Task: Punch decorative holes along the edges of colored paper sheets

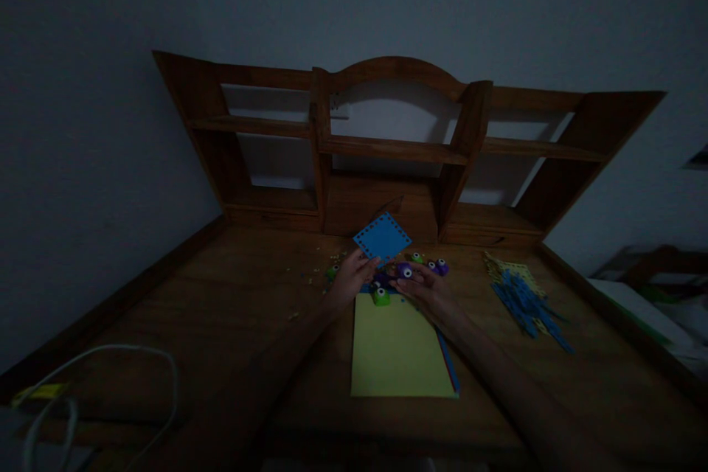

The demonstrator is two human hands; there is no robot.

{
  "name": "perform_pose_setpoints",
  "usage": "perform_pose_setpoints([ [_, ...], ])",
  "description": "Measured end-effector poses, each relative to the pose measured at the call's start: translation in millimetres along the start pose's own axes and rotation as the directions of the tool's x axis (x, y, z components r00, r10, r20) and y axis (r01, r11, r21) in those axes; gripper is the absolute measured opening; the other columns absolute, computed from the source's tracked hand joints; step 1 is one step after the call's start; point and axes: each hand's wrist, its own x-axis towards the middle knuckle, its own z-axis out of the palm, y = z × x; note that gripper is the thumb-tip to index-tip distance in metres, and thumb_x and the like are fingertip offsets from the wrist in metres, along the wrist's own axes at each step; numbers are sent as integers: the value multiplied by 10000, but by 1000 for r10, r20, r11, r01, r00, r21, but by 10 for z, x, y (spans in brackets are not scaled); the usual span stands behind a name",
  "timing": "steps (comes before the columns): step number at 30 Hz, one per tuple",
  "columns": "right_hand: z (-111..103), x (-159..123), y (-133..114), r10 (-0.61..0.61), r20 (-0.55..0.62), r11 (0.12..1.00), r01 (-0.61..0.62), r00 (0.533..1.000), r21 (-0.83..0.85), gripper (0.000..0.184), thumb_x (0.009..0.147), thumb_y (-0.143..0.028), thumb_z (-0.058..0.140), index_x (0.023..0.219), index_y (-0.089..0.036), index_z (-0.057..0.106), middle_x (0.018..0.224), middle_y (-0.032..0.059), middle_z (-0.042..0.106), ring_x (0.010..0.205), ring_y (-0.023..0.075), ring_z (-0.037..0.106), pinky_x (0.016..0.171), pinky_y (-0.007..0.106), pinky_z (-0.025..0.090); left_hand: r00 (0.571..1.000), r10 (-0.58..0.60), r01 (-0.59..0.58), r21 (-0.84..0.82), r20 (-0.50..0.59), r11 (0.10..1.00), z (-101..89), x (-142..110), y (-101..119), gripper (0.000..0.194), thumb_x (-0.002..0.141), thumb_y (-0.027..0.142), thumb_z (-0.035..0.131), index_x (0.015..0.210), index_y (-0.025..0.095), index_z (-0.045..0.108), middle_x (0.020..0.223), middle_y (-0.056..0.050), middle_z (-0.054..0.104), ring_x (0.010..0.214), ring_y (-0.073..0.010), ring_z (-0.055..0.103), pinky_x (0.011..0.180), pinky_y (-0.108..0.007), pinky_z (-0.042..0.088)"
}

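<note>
My left hand (pixel 354 274) pinches a blue square of paper (pixel 383 237) by its lower corner. The square is tilted like a diamond, with punched holes along several edges. A small purple craft punch (pixel 405 271) with an eye on it is gripped in my right hand (pixel 428 287), close to the paper's lower right side. Whether the punch touches the paper, I cannot tell. Just below the hands, a green eyed punch (pixel 381 297) rests at the top edge of a yellow paper stack (pixel 403 350). Dark purple shapes between the hands are hard to make out.
More punches, green (pixel 417 257) and purple (pixel 442 266), stand behind my right hand; another green punch (pixel 332 272) is left. Paper bits (pixel 294 316) lie scattered. Blue strips (pixel 525 302) are piled right. A wooden shelf (pixel 387 151) backs the desk; a white cable (pixel 174 383) loops front left.
</note>
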Motion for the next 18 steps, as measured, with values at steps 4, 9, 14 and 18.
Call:
perform_pose_setpoints([
  [4, 28, -11, -18, 10, 12, 1000, -10, 1000, 6, 428, 637, -185, 793, 1023, -199, 608, 1044, 69, 693, 952, 224, 667, 936, 354, 482, 1000, -28, 28, 14, 2, 1000, 8, -24, 54, 480, 752, 464, 660, 1114, 156, 596, 859, -77, 694, 668, -143, 606, 551, -210, 412],
  [9, 46, -15, -24, 20, 15, 999, -21, 1000, 34, 428, 639, -198, 792, 1023, -197, 601, 1047, 67, 695, 958, 221, 666, 956, 358, 477, 998, -43, 45, 35, -48, 998, 36, -47, 88, 338, 719, 432, 701, 890, 146, 643, 821, -57, 699, 634, -120, 595, 542, -196, 398],
  [14, 65, -21, -27, -1, 34, 996, -2, 999, 89, 375, 646, -156, 786, 968, -212, 603, 992, 37, 709, 960, 204, 665, 971, 358, 470, 997, -20, 30, 138, -75, 990, 61, -66, 94, 342, 686, 461, 711, 704, 139, 599, 610, 9, 621, 441, -61, 434, 439, -188, 283],
  [18, 70, -25, -34, 3, 49, 997, -7, 999, 80, 378, 655, -161, 781, 989, -210, 610, 1006, 43, 706, 953, 201, 667, 961, 347, 479, 998, 38, -22, 255, -58, 967, 30, -57, 80, 352, 758, 485, 629, 683, 141, 608, 544, 29, 540, 479, -83, 440, 478, -205, 316],
])
